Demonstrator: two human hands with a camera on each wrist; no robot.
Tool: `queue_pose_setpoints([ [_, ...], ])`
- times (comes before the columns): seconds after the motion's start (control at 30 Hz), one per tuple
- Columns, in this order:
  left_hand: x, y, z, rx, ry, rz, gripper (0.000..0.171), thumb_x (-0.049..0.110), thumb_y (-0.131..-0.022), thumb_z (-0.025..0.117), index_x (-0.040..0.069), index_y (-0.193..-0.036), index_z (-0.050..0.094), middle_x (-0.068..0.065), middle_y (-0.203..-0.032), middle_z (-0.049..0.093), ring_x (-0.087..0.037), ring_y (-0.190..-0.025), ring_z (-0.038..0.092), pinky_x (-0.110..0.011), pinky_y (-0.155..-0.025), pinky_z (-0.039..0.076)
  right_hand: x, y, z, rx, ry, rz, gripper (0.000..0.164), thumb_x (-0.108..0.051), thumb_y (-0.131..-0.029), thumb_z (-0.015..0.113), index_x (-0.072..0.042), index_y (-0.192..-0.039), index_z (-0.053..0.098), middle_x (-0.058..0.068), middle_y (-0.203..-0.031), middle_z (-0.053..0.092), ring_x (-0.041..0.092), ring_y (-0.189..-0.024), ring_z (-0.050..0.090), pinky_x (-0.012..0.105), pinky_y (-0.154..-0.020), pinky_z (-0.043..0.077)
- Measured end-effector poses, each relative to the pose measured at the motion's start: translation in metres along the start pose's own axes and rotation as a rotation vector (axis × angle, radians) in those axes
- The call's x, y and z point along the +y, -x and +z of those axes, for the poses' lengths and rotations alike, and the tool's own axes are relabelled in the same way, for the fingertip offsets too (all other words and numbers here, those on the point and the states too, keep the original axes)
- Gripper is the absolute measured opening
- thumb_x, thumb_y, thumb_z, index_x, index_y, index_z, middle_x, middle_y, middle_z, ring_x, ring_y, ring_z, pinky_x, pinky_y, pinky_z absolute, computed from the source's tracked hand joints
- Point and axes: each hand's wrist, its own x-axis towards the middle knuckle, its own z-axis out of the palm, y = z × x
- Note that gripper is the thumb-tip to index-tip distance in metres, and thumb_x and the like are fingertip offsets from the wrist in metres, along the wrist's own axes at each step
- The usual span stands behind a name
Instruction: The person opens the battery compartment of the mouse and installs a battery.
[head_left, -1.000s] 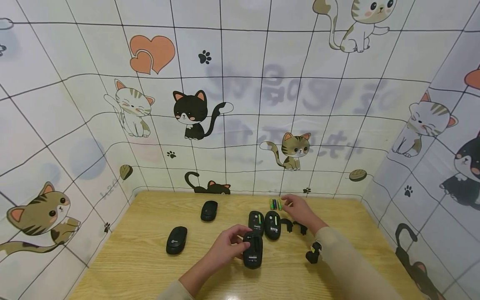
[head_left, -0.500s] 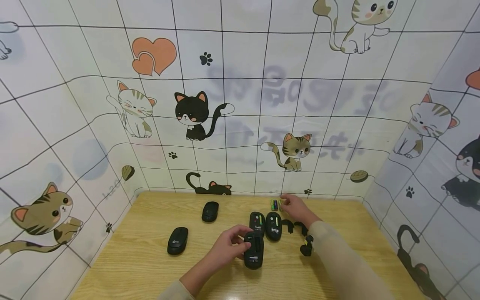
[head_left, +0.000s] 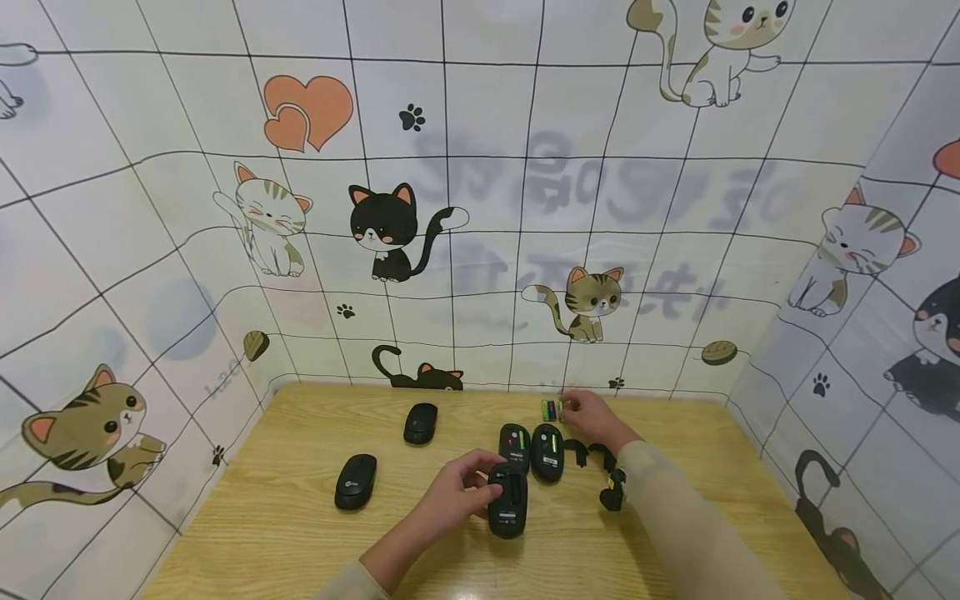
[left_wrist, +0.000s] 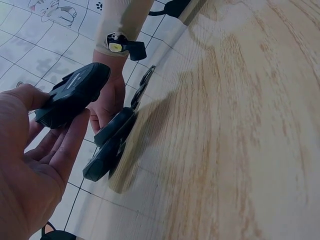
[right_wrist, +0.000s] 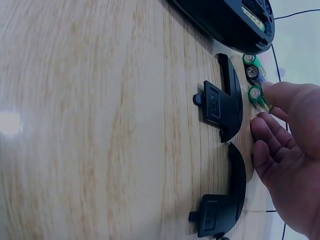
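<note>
In the head view, my left hand (head_left: 459,492) grips a black computer mouse (head_left: 508,504), its underside and battery slot turned up. The left wrist view has this mouse (left_wrist: 75,95) raised off the table, thumb on one side and fingers beneath. My right hand (head_left: 592,417) is at the far edge of the table, by the small batteries (head_left: 550,410). In the right wrist view its thumb and forefinger pinch a green battery (right_wrist: 256,94), with two more standing beside it. Two overturned mice, one left (head_left: 514,443) and one right (head_left: 547,454), each show a battery inside.
Two mice, one nearer (head_left: 356,482) and one farther (head_left: 421,423), lie upright on the table's left part. Two black battery covers (right_wrist: 220,102) lie just nearer than the batteries. A patterned cloth wall (head_left: 480,250) encloses the table (head_left: 420,550).
My right hand has edged left onto the nearest battery, its sleeve and wrist camera shifting left too. My left hand keeps the mouse in about the same place.
</note>
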Motion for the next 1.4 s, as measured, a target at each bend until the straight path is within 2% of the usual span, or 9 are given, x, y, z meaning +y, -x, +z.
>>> queue_pose_setpoints([
  [0.17, 0.001, 0.001, 0.000, 0.003, -0.004, 0.001, 0.035, 0.007, -0.105, 0.074, 0.012, -0.139, 0.070, -0.009, -0.120, 0.068, -0.021, -0.095, 0.071, -0.038, -0.070, 0.069, -0.003, 0.003, 0.000, 0.010, -0.088, 0.029, 0.039, -0.011, -0.109, 0.071, 0.006, -0.143, 0.061, 0.025, -0.127, 0.070, 0.037, -0.113, 0.070, 0.051, -0.089, 0.061],
  [0.6, 0.002, 0.001, 0.000, 0.011, -0.007, 0.008, 0.034, 0.007, -0.104, 0.074, 0.013, -0.138, 0.071, -0.009, -0.120, 0.068, -0.021, -0.094, 0.071, -0.039, -0.070, 0.069, 0.002, 0.015, 0.006, 0.152, -0.234, 0.049, 0.035, -0.011, -0.107, 0.074, -0.001, -0.138, 0.063, 0.015, -0.115, 0.075, 0.022, -0.092, 0.070, 0.037, -0.077, 0.058],
  [0.8, 0.003, 0.001, 0.001, 0.004, 0.002, 0.005, 0.034, 0.007, -0.105, 0.074, 0.012, -0.138, 0.071, -0.009, -0.121, 0.067, -0.022, -0.095, 0.071, -0.039, -0.070, 0.069, -0.004, 0.028, -0.001, 0.169, -0.319, 0.030, 0.035, -0.012, -0.108, 0.074, 0.001, -0.139, 0.063, 0.017, -0.121, 0.075, 0.027, -0.098, 0.072, 0.043, -0.082, 0.061],
  [0.9, 0.003, 0.001, 0.001, 0.001, 0.001, 0.006, 0.034, 0.007, -0.105, 0.074, 0.012, -0.138, 0.071, -0.009, -0.121, 0.068, -0.022, -0.095, 0.071, -0.038, -0.070, 0.069, -0.013, 0.035, -0.003, 0.173, -0.351, 0.016, 0.035, -0.014, -0.109, 0.073, 0.002, -0.138, 0.063, 0.020, -0.125, 0.074, 0.029, -0.102, 0.073, 0.052, -0.089, 0.063],
  [1.03, 0.002, 0.001, 0.001, 0.006, -0.004, 0.010, 0.034, 0.007, -0.104, 0.075, 0.012, -0.138, 0.071, -0.009, -0.120, 0.068, -0.022, -0.095, 0.071, -0.037, -0.070, 0.069, -0.033, 0.047, -0.003, 0.179, -0.400, -0.021, 0.030, -0.017, -0.108, 0.075, -0.004, -0.133, 0.066, 0.021, -0.123, 0.074, 0.031, -0.103, 0.073, 0.060, -0.094, 0.061],
  [1.13, 0.002, 0.000, 0.001, 0.008, -0.007, 0.011, 0.034, 0.006, -0.104, 0.075, 0.012, -0.137, 0.071, -0.009, -0.120, 0.068, -0.021, -0.094, 0.071, -0.037, -0.070, 0.069, -0.049, 0.058, -0.001, 0.169, -0.433, -0.059, 0.026, -0.018, -0.107, 0.076, -0.007, -0.129, 0.068, 0.016, -0.116, 0.076, 0.037, -0.102, 0.073, 0.058, -0.092, 0.061],
  [1.23, 0.002, 0.000, 0.001, 0.004, -0.002, 0.011, 0.034, 0.006, -0.104, 0.075, 0.011, -0.137, 0.071, -0.009, -0.120, 0.069, -0.021, -0.094, 0.071, -0.037, -0.070, 0.069, -0.065, 0.070, 0.001, 0.131, -0.477, -0.088, 0.026, -0.015, -0.107, 0.076, -0.004, -0.129, 0.068, 0.013, -0.112, 0.077, 0.042, -0.102, 0.073, 0.053, -0.089, 0.062],
  [1.4, 0.002, 0.000, 0.001, -0.002, 0.001, 0.013, 0.033, 0.006, -0.104, 0.075, 0.010, -0.137, 0.071, -0.010, -0.120, 0.069, -0.021, -0.094, 0.072, -0.037, -0.070, 0.069, -0.095, 0.091, 0.003, 0.062, -0.518, -0.123, 0.025, -0.015, -0.107, 0.076, -0.003, -0.128, 0.069, 0.014, -0.113, 0.077, 0.034, -0.098, 0.073, 0.051, -0.088, 0.063],
])
